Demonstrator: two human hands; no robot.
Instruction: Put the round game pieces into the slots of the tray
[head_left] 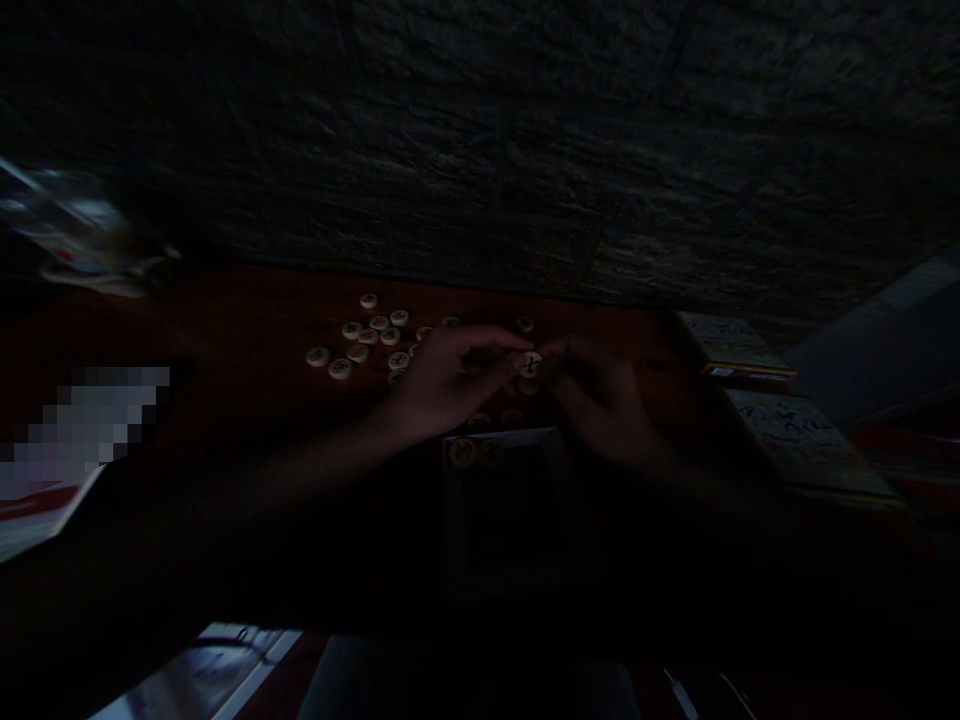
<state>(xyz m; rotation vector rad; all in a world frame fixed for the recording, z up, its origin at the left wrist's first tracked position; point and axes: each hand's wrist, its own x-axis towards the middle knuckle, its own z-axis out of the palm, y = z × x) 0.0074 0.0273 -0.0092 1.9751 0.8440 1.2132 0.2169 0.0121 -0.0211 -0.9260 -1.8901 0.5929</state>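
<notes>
The scene is very dark. My left hand [450,380] and my right hand [600,395] meet over a dark red table [247,350], and both pinch one round pale game piece [531,363] with a dark mark between their fingertips. Several more round pale pieces [367,340], some with red marks, lie scattered on the table to the left of my hands. Just below my hands stands a dark square box [514,500] with two pieces [472,452] in its top left corner.
A dark stone-patterned wall [525,150] rises behind the table. Two flat patterned boards or lids [780,400] lie at the right. A glass object [75,230] sits at the far left, and papers [45,490] lie at the left edge.
</notes>
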